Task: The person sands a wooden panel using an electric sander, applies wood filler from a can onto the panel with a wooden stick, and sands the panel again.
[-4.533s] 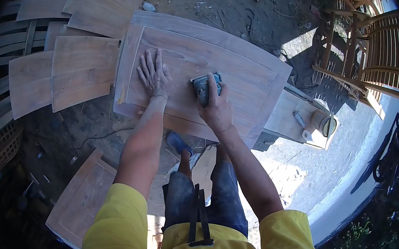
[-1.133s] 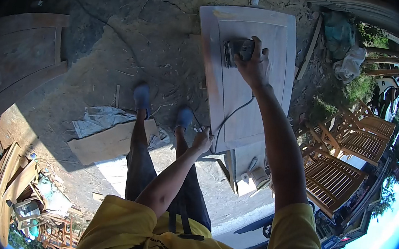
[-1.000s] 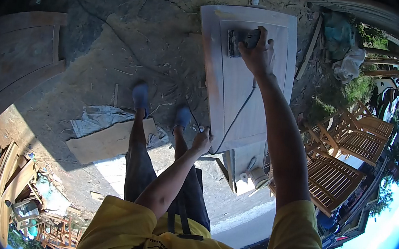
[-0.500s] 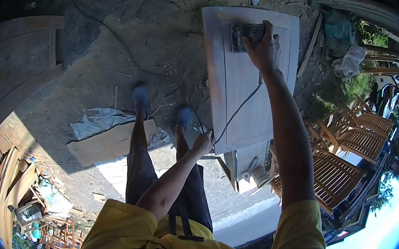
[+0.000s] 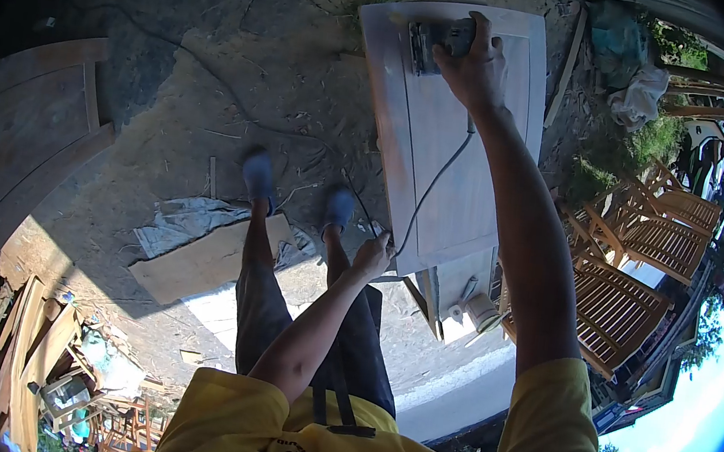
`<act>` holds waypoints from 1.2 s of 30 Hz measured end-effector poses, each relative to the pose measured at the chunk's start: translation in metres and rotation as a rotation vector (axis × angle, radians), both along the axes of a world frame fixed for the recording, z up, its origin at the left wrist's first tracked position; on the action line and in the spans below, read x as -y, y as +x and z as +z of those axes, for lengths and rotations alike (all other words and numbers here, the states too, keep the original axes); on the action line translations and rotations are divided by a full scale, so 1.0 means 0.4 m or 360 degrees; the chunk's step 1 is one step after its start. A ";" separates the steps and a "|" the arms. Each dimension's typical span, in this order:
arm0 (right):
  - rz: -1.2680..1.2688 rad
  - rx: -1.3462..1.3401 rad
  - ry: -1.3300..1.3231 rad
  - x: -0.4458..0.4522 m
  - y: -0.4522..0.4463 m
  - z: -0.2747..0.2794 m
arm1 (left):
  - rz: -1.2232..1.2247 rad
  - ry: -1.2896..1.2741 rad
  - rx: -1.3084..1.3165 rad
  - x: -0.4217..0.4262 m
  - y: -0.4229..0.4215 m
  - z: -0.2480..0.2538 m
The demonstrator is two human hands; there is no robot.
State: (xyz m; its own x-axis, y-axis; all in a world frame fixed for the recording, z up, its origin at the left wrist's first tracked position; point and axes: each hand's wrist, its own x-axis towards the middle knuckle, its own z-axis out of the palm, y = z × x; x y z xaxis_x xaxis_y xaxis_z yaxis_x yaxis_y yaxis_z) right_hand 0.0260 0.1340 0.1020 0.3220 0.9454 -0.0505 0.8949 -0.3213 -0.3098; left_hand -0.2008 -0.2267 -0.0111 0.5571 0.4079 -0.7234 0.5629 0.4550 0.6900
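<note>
My right hand (image 5: 476, 69) is wrapped round a dark power sander (image 5: 441, 43), which rests on the far part of a pale wooden panel (image 5: 456, 183). The panel has a framed border with grooves. From the sander a dark cord (image 5: 435, 185) runs back over the panel to its near left corner. There my left hand (image 5: 375, 254) is closed round the cord, beside the panel's edge. The sander's underside is hidden against the wood.
Wooden slatted chairs (image 5: 616, 304) stand at the right. Below the panel sits a round tub (image 5: 483, 313). A large curved wooden piece (image 5: 32, 144) lies left, scrap wood (image 5: 31, 349) lower left. Cardboard (image 5: 207, 257) lies by my feet, and the cord trails across the ground.
The sander and my right hand have shifted slightly up and left in the view, partly because the whole view has moved a little. My left hand still holds the cord.
</note>
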 end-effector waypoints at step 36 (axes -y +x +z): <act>0.0027 -0.0173 -0.0035 0.099 -0.089 0.052 | 0.0275 0.0488 -0.0133 -0.196 -0.049 0.091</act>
